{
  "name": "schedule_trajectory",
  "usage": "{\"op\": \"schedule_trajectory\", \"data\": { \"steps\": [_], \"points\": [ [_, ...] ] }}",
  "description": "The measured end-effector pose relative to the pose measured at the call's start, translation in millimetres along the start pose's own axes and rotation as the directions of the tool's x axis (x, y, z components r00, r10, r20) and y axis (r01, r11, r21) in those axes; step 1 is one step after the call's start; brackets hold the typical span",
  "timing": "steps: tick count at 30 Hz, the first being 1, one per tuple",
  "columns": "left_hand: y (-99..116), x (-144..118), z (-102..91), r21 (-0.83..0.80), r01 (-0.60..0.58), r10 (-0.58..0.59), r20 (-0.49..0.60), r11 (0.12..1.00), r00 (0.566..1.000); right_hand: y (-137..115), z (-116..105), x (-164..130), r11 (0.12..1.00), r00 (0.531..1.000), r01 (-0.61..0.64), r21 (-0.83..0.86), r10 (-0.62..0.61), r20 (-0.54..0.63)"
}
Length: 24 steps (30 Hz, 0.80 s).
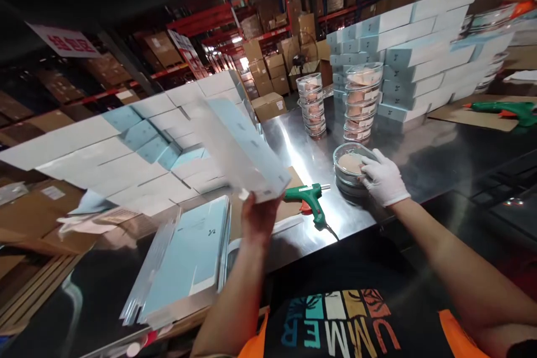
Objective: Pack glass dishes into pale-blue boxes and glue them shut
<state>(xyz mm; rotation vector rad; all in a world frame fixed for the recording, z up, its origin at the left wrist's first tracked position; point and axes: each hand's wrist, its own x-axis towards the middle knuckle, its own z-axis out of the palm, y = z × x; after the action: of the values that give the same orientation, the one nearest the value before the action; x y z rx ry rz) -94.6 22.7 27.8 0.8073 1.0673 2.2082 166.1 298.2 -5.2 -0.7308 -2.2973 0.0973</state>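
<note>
At seven o'clock, nearest the body, lay a stack of flat blue-and-white sheets (pixel 184 257). Just past it rose the bare left hand (pixel 259 218), its fingers closed round the lower end of a long white-and-blue box (pixel 247 148) — tilted, blurred and clear of the steel tabletop (pixel 350 226). At four o'clock a green glue gun (pixel 308 197) lay near that hand. At three, the gloved right hand (pixel 384 179) had its fingers part-curled against the rim of a round clear container (pixel 349 170), the top of a low pile; I could not tell whether they had hold of it.

The step in hand looked like handling box and container together; the next move, I judged, called for a firm left grip and surer right-hand purchase. Farther off stood two container stacks (pixel 361 106) at one o'clock, box walls (pixel 413 75) at two and ten — then racking (pixel 201 25) at twelve.
</note>
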Motion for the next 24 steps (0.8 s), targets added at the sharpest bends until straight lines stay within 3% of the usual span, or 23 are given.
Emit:
{"op": "schedule_trajectory", "data": {
  "steps": [2,4,7,9,14,19,21,24],
  "points": [
    [-46,-8,21.4,-0.118,0.284,-0.276,0.075,0.952,0.958,-6,5,-6,1.000,0.999,-0.004,0.012,0.004,-0.032],
    [-82,-16,46.1,-0.220,0.448,-0.427,0.136,0.867,0.894,-14,7,-10,0.998,0.994,-0.046,0.031,0.049,-0.093],
    [-108,-20,77.2,-0.269,0.597,-0.548,0.240,0.756,0.802,-22,5,-16,0.981,0.955,-0.146,0.124,0.172,-0.240],
    [-113,-17,88.8,-0.242,0.629,-0.562,0.295,0.739,0.773,-24,2,-21,0.968,0.921,-0.185,0.169,0.230,-0.314],
    [-114,-7,90.6,-0.226,0.553,-0.452,0.375,0.802,0.809,-29,-16,-28,0.940,0.849,-0.260,0.220,0.331,-0.411],
    [-111,-10,71.1,-0.249,0.630,-0.513,0.403,0.735,0.758,-45,-50,-10,0.741,0.637,-0.518,0.426,0.667,-0.387],
    [-102,-14,55.5,-0.240,0.585,-0.491,0.354,0.775,0.796,-54,-68,-2,0.735,0.598,-0.513,0.444,0.677,-0.430],
    [-79,-17,21.0,-0.144,0.415,-0.385,0.196,0.898,0.902,-66,-100,3,0.773,0.551,-0.444,0.453,0.634,-0.543]
  ]
}}
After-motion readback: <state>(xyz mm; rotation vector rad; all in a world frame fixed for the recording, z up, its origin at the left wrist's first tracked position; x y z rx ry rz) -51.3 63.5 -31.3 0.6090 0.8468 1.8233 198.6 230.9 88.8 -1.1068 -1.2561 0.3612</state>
